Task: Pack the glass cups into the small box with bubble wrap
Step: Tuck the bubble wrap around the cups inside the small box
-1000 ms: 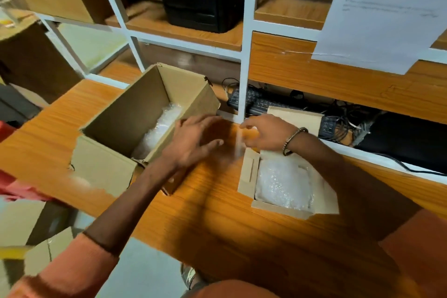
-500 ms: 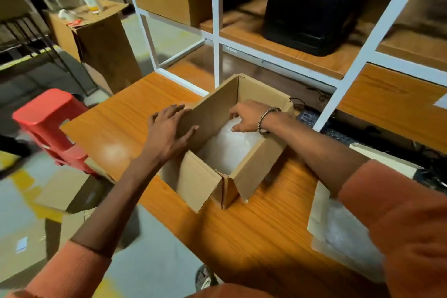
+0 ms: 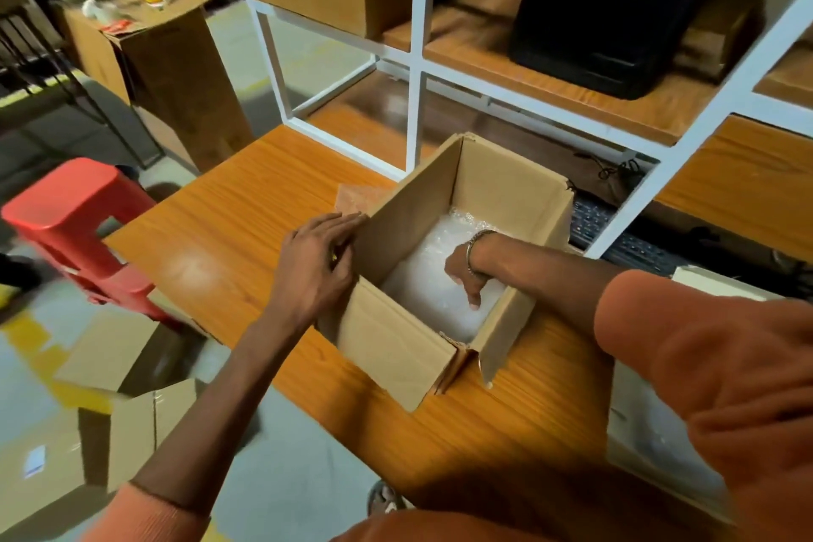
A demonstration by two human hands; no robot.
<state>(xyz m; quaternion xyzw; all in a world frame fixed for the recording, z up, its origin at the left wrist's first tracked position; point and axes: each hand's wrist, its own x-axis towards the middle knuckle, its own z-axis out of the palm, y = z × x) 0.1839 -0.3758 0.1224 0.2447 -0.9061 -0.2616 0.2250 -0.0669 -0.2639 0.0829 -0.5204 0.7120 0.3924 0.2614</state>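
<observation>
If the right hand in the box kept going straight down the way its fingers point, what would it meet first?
The bubble wrap lining the small box; the right hand looks to be touching it already, though depth is unclear.

One open brown cardboard box stands on one orange wooden table, holding one layer of clear bubble wrap. Two bare hands show, the left hand and the right hand. One red plastic stool, one black keyboard and one black machine are visible.
</observation>
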